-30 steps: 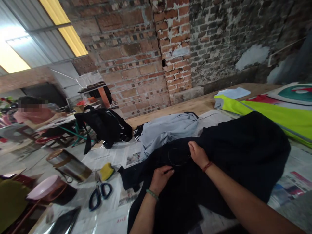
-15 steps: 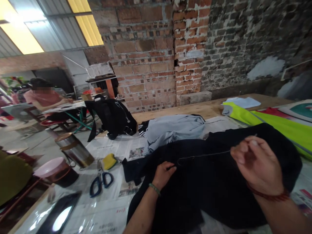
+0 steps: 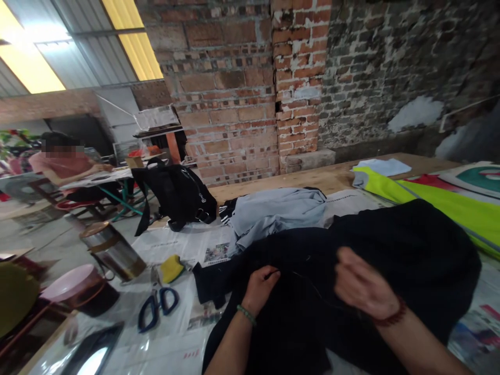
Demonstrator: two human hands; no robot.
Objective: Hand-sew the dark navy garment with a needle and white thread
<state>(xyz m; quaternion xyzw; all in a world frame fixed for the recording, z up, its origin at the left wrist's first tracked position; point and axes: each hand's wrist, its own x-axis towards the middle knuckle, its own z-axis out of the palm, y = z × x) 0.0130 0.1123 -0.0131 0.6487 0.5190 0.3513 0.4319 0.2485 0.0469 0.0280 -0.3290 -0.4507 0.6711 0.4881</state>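
A large black garment (image 3: pixel 375 239) lies spread and bunched over the table in front of me. My left hand (image 3: pixel 261 285), with a green bead bracelet, is closed on the garment, pinching a fold between thumb and fingertips. A thin pale thread (image 3: pixel 308 278) leaves the cloth near that hand and curves slackly toward my right hand (image 3: pixel 361 286). The right hand, wearing a red bracelet, hovers just above the garment with its fingers curled and pinched together. Motion smears it, and I cannot make out a needle in it.
To the left lie blue-handled scissors (image 3: pixel 158 307), a yellow sponge (image 3: pixel 172 268), a steel flask (image 3: pixel 113 250), a pink-lidded tub (image 3: pixel 80 291) and a phone (image 3: pixel 94 351). Behind are a black backpack (image 3: pixel 175 195), grey clothing (image 3: pixel 277 208) and a yellow vest (image 3: pixel 422 198). A person (image 3: pixel 64 166) sits farther off.
My right hand has come left and down toward my left hand, and the thread has gone from taut to slack. The left hand keeps its pinch. The view has shifted slightly.
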